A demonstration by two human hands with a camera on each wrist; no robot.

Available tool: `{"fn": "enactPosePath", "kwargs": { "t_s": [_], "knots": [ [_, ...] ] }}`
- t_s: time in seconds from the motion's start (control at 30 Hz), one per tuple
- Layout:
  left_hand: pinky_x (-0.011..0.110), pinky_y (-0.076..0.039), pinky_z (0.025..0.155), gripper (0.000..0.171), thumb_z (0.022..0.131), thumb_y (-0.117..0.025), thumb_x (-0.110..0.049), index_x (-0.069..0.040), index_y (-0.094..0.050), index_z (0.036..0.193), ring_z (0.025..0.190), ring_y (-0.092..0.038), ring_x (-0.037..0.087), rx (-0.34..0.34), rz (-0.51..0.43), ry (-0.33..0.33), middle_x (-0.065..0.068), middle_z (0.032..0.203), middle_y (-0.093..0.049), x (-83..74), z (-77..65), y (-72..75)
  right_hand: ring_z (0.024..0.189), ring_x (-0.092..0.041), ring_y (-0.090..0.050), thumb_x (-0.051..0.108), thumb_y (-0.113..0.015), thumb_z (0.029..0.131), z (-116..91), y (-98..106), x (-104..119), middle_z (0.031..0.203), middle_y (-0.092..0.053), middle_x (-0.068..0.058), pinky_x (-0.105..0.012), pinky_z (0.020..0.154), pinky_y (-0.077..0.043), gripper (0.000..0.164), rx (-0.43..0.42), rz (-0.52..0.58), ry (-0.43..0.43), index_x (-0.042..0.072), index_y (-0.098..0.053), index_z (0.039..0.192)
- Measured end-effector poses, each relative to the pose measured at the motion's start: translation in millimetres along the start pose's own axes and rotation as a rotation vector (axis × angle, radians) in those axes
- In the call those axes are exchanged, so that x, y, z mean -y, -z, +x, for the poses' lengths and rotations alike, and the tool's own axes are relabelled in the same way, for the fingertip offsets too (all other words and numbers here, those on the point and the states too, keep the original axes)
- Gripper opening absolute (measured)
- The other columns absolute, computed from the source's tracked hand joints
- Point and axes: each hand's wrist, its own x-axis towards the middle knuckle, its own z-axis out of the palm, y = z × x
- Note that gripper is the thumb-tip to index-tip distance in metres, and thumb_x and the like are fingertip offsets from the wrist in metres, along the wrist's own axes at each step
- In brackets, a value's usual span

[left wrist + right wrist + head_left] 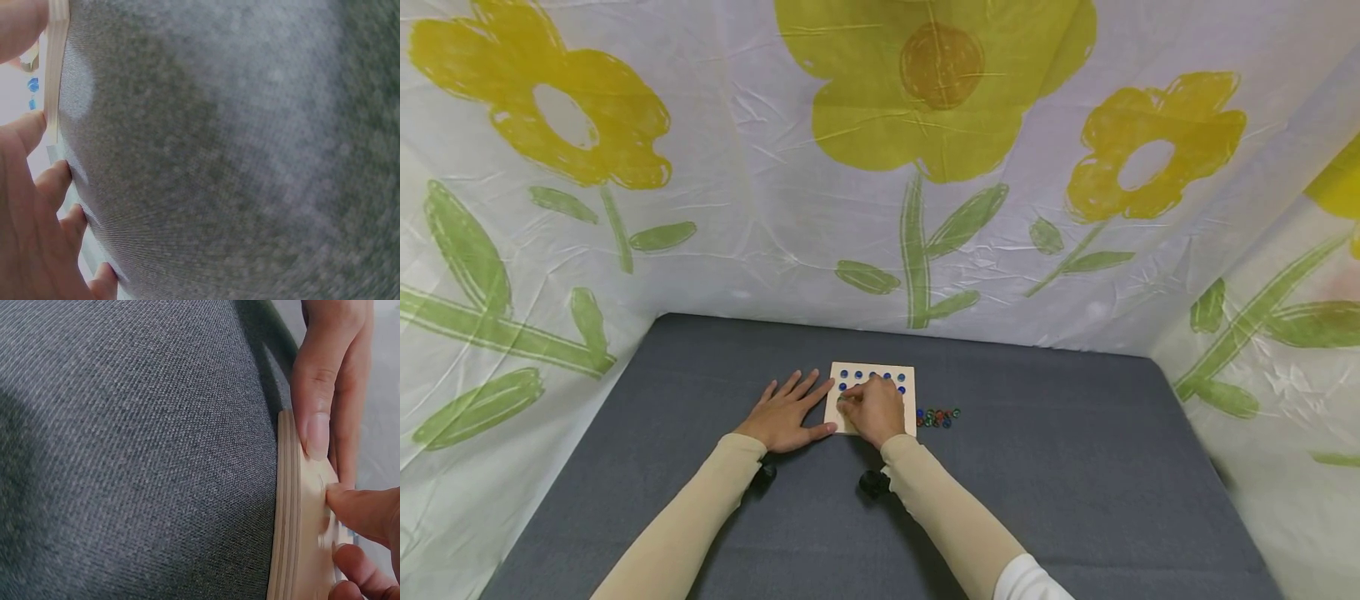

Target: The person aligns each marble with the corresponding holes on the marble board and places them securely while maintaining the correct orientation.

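So left hand point(785, 417) is spread against the wooden board point(866, 369); right hand point(877, 410) bends over it, can't tell if it's pinching anything. Loose marbles point(940, 416) just beside.

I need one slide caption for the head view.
Left hand touches a wooden board, right hand over it, coloured marbles alongside.

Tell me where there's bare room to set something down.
The table looks bare right of the loose marbles, left of the left hand, and in the strip between the board and the flowered sheet. It's crowded at the board: the right hand is over it, the left at its left edge.
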Motion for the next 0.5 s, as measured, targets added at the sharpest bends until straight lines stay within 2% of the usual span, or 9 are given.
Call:
{"fn": "enactPosePath", "kwargs": {
  "t_s": [0.5],
  "knots": [
    [0.066, -0.006, 0.119, 0.085, 0.097, -0.05, -0.067, -0.018, -0.027, 0.163, 0.153, -0.011, 0.042, -0.008, -0.019, -0.004, 0.015, 0.167, -0.019, 1.0, 0.7, -2.8, 0.091, -0.03, -0.063, 0.019, -0.084, 0.085, -1.5, 2.5, 0.0, 0.091, -0.07, -0.007, -0.05, 0.083, -0.052, 0.015, 0.014, 0.024, -0.009, 0.011, -0.084, 0.098]
  ]
}}
